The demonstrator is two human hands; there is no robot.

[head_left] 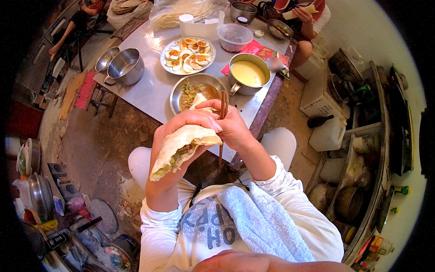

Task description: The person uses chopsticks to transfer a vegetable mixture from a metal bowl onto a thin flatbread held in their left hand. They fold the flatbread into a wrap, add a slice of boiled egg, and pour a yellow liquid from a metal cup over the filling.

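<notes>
a pale greenish wall rises on the right behind crowded shelves, with a white box near them; a shiny metal-topped table stands on a worn, stained brown floor, a pink mat lies to its left, and bright light glints off the table's far left part

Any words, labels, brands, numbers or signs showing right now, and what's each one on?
I won't copy wording, but print shows here:
White shirt: large dark letters on the front, beside the blue towel; smaller lines among them are hard to make out.
Red packet by the pot of yellow liquid: printed characters, one patch blurred.
White box near the shelf: dark marks, too small to read.
</notes>
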